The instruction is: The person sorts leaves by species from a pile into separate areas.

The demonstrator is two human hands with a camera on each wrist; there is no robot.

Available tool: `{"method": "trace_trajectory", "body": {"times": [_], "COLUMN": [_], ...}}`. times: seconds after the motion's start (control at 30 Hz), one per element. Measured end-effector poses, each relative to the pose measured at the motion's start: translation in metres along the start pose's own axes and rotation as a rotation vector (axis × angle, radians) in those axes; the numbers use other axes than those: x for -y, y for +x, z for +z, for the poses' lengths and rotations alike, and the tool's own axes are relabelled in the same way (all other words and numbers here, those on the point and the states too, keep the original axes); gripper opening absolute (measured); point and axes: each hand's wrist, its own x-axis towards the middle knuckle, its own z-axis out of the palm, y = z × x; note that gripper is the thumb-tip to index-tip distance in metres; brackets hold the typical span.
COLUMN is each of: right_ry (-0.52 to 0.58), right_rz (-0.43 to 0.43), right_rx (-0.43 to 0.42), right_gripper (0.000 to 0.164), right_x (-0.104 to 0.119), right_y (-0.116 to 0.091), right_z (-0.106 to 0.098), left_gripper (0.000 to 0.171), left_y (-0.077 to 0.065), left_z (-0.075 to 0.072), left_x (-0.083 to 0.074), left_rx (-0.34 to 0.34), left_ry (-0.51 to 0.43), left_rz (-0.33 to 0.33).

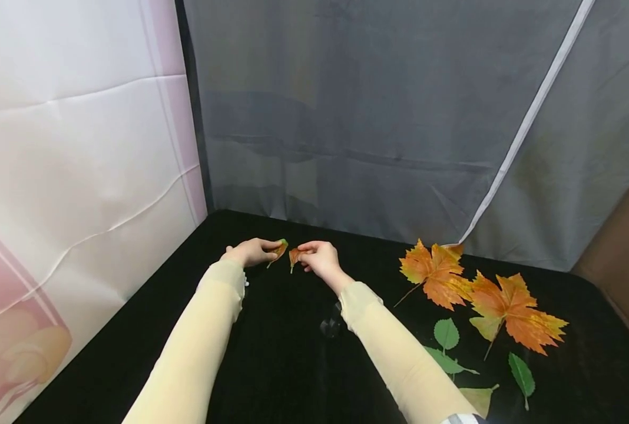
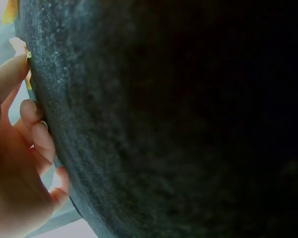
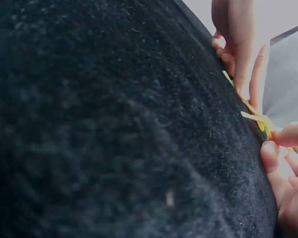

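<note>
Well left of the leftmost maple leaf (image 1: pixel 437 275), the left hand (image 1: pixel 248 252) pinches a green-tipped leaf (image 1: pixel 279 251) and the right hand (image 1: pixel 323 259) an orange leaf (image 1: pixel 294 257), fingertips nearly closed. Both pinched leaves sit between the hands.

A curtained-off booth or set-up corner: grey curtain (image 1: pixel 346 118) with a white strip (image 1: pixel 526 126) hangs behind, a creased sheet (image 1: pixel 81 147) printed in pink and white walls the left, and black cloth covers the table (image 1: pixel 282 359); the wider building cannot be told
</note>
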Motion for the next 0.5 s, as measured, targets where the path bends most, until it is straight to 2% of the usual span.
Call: {"method": "trace_trajectory", "body": {"times": [0.2, 0.5], "right_ry": [-0.055, -0.211], "right_rz": [0.015, -0.007], "right_rx": [0.021, 0.041], "right_gripper": [0.02, 0.02], "right_x": [0.0028, 0.0066], "right_y": [0.0009, -0.0015], "right_z": [-0.0017, -0.0021], "left_gripper": [0.049, 0.049], "left_y": [-0.0026, -0.0012], "left_z": [-0.002, -0.0006], "left_x": [-0.0017, -0.001], "left_rx": [0.001, 0.003], "left_ry": [-0.002, -0.003], "left_rz": [-0.001, 0.011]}}
